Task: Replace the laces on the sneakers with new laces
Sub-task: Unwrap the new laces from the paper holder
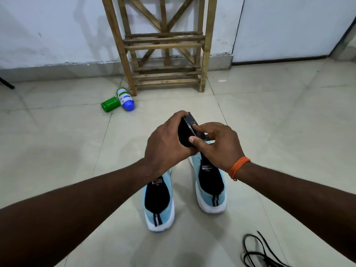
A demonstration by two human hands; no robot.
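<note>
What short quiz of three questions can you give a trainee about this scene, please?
1. True or false: the left hand and the right hand both hold the small dark box.
2. Where do the loose black laces lie, relative to the sneakers? A: inside one of them. B: on the floor, to their right. C: tied between them.
3. Fill in: the thread band on the right wrist is ___.
Key: 1 true; 2 B; 3 orange.

Arms reach forward — left hand [165,143] grips a small box [189,121], right hand [219,145] pinches its end.
</note>
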